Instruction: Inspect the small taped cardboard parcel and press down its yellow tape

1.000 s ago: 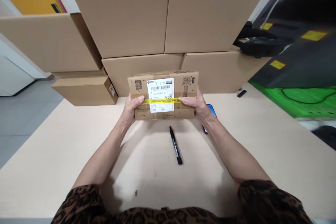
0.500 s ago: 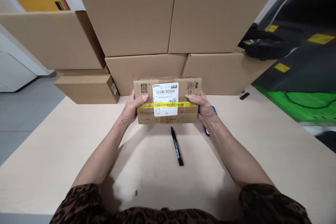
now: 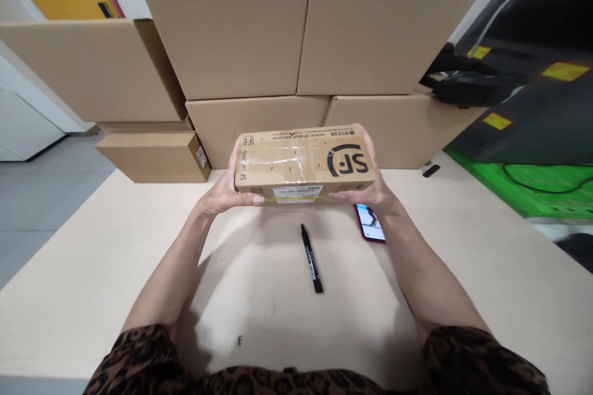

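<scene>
Both my hands grip a brown cardboard box [image 3: 287, 157] above the table. Its visible broad side carries black "SF" print, upside down to me, and a strip of clear tape. On the side toward me, seen at a steep slant, are a white shipping label [image 3: 298, 193] and yellow tape. My left hand [image 3: 228, 190] is closed on the box's left end, thumb along the lower front edge. Around the right end my right hand [image 3: 373, 188] is closed the same way. Below the box lies a black marker pen [image 3: 312, 259]. A lit phone [image 3: 369, 222] lies partly under my right wrist.
Large cardboard boxes [image 3: 241, 31] are stacked along the back of the pale table [image 3: 273, 321]. A smaller carton [image 3: 152, 157] stands at the back left. A small black object [image 3: 431, 170] lies at the back right. Green material [image 3: 532, 188] is beyond the table's right edge.
The box has been tilted in my hands: its labelled face has turned downward and the SF-printed side has come into view. More of the phone shows. The pen has not moved.
</scene>
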`<state>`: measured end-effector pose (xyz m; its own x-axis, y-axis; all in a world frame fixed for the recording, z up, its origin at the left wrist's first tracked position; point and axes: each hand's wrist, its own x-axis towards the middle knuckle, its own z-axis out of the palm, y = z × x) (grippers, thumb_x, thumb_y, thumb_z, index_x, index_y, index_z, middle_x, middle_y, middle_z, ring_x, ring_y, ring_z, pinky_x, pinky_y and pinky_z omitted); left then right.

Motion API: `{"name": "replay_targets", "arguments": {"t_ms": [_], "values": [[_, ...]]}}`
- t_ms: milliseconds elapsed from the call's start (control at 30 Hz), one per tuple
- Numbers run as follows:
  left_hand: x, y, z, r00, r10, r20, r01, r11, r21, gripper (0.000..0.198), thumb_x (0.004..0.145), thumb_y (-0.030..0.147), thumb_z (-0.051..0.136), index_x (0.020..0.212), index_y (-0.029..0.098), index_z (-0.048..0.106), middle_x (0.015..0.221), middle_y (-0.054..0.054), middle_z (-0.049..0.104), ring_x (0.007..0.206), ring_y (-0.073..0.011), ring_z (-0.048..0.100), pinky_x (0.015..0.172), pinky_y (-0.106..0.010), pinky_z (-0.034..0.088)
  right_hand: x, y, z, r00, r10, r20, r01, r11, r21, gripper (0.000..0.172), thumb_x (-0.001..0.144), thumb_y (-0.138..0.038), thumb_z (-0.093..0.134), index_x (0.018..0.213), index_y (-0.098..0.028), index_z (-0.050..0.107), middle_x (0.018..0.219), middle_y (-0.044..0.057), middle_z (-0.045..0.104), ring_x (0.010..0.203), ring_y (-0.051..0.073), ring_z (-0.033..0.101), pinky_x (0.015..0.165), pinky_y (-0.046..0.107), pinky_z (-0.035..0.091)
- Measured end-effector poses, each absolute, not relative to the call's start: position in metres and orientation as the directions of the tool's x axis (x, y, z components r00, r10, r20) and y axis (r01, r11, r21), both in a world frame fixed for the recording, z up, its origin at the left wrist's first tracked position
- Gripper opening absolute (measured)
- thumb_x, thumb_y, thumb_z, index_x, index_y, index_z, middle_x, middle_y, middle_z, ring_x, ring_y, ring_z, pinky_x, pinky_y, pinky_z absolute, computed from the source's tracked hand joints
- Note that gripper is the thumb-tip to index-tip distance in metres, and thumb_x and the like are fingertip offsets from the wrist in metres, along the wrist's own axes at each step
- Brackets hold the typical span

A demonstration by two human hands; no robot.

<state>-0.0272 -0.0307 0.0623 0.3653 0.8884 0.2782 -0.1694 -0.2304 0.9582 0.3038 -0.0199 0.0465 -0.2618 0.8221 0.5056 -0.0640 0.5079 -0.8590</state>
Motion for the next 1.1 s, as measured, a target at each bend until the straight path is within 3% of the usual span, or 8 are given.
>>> {"name": "replay_targets", "arguments": {"t_ms": [133,367,467,633,800,967,1033,1100], "values": [[-0.031,-0.031,0.062,0.324,0.899,0.295,-0.254,-0.218,0.942,0.138,0.055,0.077,0.097,0.17,0.035,0.033,0.165,-0.017,0.053,0.157,-0.0461,0.046,0.128,-0.061,0.043,0.299,-0.028,0.05,-0.333,0.803,0.495,0.059,0.542,-0.839,0.144,0.06,-0.044,0.102,0.171,-0.039,0.011,0.164,0.011,0.051,0.149,0.039,0.056,0.127,0.062,0.045],[-0.024,-0.025,0.056,0.159,0.952,0.262,-0.229,-0.222,0.948,0.099,0.073,0.051,0.097,0.159,0.046,0.047,0.178,-0.002,0.035,0.166,-0.0352,0.034,0.134,-0.049,0.037,0.298,-0.013,0.034,-0.3,0.726,0.619,0.188,0.681,-0.707,0.147,0.045,-0.056,0.104,0.165,-0.038,0.022,0.164,0.013,0.043,0.153,0.044,0.048,0.129,0.064,0.039],[-0.025,-0.022,0.057,0.134,0.957,0.259,-0.258,-0.218,0.941,0.091,0.074,0.055,0.096,0.154,0.046,0.053,0.177,0.001,0.039,0.166,-0.0325,0.035,0.131,-0.046,0.041,0.3,-0.009,0.036,-0.29,0.66,0.693,0.25,0.752,-0.61,0.138,0.043,-0.063,0.102,0.16,-0.039,0.033,0.164,0.011,0.044,0.159,0.046,0.037,0.135,0.065,0.028],[-0.028,-0.018,0.065,0.208,0.97,0.123,-0.384,-0.034,0.923,0.089,0.073,0.095,0.07,0.132,0.027,0.074,0.138,-0.011,0.075,0.146,-0.0427,0.06,0.115,-0.057,0.057,0.295,-0.021,0.054,-0.337,0.594,0.731,0.308,0.803,-0.51,0.11,0.047,-0.064,0.102,0.144,-0.044,0.053,0.156,0.006,0.055,0.162,0.05,0.03,0.138,0.075,0.009],[-0.038,-0.016,0.068,0.319,0.948,0.006,-0.351,0.112,0.93,0.073,0.078,0.088,0.072,0.108,0.022,0.08,0.105,-0.013,0.084,0.131,-0.0459,0.071,0.103,-0.061,0.063,0.292,-0.034,0.064,-0.387,0.552,0.738,0.325,0.831,-0.452,0.091,0.058,-0.056,0.099,0.139,-0.049,0.059,0.157,0.002,0.056,0.163,0.051,0.03,0.135,0.08,0.004],[-0.035,-0.013,0.061,0.204,0.979,-0.004,-0.456,0.099,0.885,0.045,0.075,0.056,0.08,0.105,0.023,0.079,0.099,-0.008,0.086,0.123,-0.0439,0.075,0.097,-0.058,0.066,0.298,-0.038,0.071,-0.365,0.631,0.685,0.341,0.775,-0.532,0.085,0.066,-0.053,0.096,0.143,-0.046,0.061,0.169,0.0,0.048,0.169,0.048,0.018,0.136,0.076,0.005],[-0.031,-0.013,0.06,0.128,0.991,0.035,-0.494,0.033,0.869,0.044,0.074,0.054,0.077,0.105,0.022,0.078,0.103,-0.007,0.086,0.124,-0.042,0.075,0.098,-0.055,0.066,0.302,-0.037,0.073,-0.326,0.715,0.618,0.291,0.698,-0.654,0.085,0.068,-0.053,0.094,0.146,-0.042,0.061,0.174,0.0,0.042,0.171,0.045,0.015,0.137,0.074,0.012],[-0.027,-0.013,0.062,0.042,0.995,0.089,-0.499,-0.057,0.865,0.042,0.073,0.05,0.076,0.104,0.022,0.078,0.107,-0.006,0.086,0.125,-0.0398,0.074,0.1,-0.051,0.066,0.303,-0.036,0.074,-0.252,0.841,0.479,0.157,0.524,-0.837,0.076,0.076,-0.058,0.088,0.145,-0.039,0.063,0.171,0.003,0.048,0.168,0.042,0.027,0.133,0.073,0.025]]}}
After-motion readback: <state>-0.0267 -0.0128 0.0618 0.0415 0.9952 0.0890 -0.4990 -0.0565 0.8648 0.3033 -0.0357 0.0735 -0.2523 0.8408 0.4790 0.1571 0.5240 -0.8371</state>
